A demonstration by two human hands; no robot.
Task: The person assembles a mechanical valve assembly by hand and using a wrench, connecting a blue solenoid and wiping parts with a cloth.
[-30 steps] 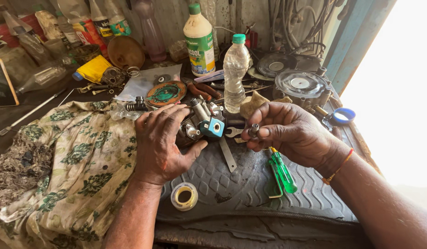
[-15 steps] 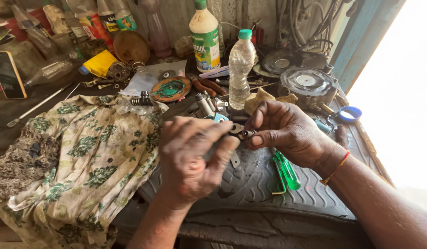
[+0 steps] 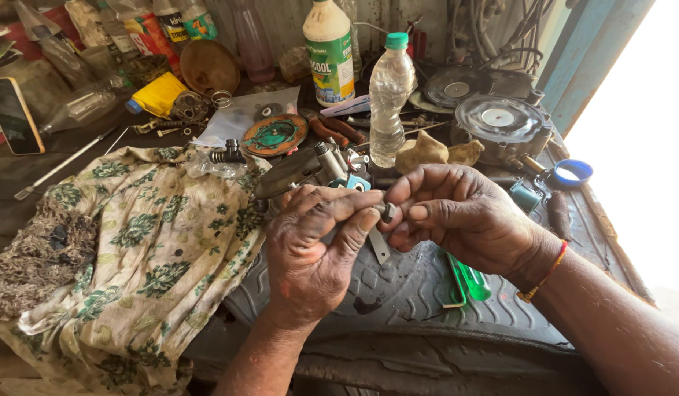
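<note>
a cluttered surface (image 3: 83, 158) carries a flowered cloth (image 3: 134, 242), a ribbed tyre (image 3: 420, 293) and a clear plastic bottle (image 3: 389, 95). above the tyre the left hand (image 3: 314, 257) and right hand (image 3: 460, 216) meet, each grip pinched narrow on a small metal part (image 3: 388, 213) between their fingertips. too little of it shows to tell which way its long axis runs. a green screwdriver (image 3: 467, 279) lies just beneath.

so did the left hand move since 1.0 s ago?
Yes. The left hand came off the metal assembly and moved right, toward the clear water bottle, meeting the right hand on a small metal part.
</note>
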